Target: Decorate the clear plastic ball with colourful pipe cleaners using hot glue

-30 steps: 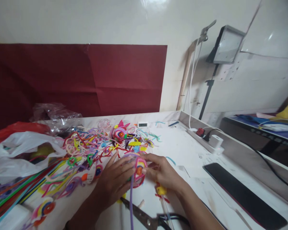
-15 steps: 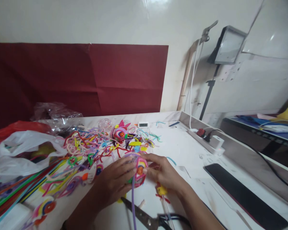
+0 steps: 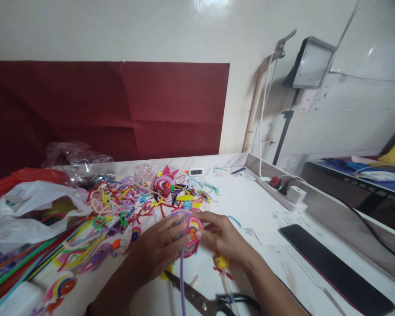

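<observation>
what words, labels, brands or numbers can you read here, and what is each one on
None can be read for certain.
Small white digital display: dark digits or marks, too small and blurred to read.
Dark front edge of the blue-topped table, far right: pale marks, perhaps lettering, too blurred to read.

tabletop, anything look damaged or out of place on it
Nothing looks plainly damaged. Untidiest is the tangled heap of colourful strips at the back left, with pieces strewn every way. The scissors lie with their tips close to the left hand, a purple strand crossing in front.
</observation>
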Motion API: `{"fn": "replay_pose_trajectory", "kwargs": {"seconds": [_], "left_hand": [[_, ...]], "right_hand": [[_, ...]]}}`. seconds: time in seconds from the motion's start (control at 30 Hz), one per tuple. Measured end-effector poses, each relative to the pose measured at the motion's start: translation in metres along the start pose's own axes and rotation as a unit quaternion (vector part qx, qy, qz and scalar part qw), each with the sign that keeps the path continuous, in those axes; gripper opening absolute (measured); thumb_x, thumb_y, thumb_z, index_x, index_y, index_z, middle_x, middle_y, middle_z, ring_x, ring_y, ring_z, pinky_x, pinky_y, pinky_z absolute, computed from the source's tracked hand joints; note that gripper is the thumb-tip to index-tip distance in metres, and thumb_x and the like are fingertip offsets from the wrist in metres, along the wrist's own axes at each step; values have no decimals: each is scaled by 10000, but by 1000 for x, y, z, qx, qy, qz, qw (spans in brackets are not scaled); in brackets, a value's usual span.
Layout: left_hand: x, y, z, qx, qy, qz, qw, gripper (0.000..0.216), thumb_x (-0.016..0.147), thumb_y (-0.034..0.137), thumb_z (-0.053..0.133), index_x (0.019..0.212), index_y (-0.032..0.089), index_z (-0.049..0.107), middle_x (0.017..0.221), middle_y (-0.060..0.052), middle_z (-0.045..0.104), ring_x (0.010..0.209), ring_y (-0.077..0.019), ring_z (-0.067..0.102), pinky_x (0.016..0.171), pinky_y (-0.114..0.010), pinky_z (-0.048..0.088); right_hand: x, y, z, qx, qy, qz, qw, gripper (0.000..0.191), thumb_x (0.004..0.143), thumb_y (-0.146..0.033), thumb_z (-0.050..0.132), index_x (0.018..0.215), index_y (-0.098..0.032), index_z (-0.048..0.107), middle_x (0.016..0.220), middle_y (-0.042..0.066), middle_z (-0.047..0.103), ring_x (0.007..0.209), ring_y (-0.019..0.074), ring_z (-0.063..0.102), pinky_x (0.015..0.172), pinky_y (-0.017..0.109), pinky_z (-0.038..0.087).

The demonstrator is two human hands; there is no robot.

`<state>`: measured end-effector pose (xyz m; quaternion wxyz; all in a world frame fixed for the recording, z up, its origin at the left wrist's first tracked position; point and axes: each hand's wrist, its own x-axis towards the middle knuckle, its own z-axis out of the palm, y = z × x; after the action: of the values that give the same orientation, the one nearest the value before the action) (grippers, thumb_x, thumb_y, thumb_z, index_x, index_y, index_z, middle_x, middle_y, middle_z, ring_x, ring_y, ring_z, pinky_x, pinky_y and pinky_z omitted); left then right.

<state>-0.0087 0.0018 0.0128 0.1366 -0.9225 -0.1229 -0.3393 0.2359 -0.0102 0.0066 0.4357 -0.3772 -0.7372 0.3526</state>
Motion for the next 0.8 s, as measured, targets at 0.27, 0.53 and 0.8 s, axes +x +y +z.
{"fn": "replay_pose_trajectory", "kwargs": {"seconds": [0.27,0.53,0.8], "left_hand": [[-3,-1,3,-2,15,-2,1000,313,942,125,513,1237,186,599,1224,-122,686,1357,-272,489,1077,-446,510],[-6,-2,7,7,26,3,1000,290,945,129,517,1210,171,627,1215,-118,688,1359,-269,484,1076,-444,509],[-3,0,4,5,30,-8,999,294,946,141,523,1218,193,622,1196,-114,697,1332,-270,518,1055,-445,529]], "right_hand": [[0,-1,0,-2,0,4,1000,355,884,-379,668,1198,-214,672,1143,83,722,995,242,689,789,332,571],[-2,-1,1,5,-2,13,1000,362,896,-352,655,1237,-232,637,1150,71,719,993,241,695,788,341,580],[-1,-1,0,-10,2,10,1000,372,885,-352,667,1234,-226,648,1152,78,722,983,243,696,787,350,577]]}}
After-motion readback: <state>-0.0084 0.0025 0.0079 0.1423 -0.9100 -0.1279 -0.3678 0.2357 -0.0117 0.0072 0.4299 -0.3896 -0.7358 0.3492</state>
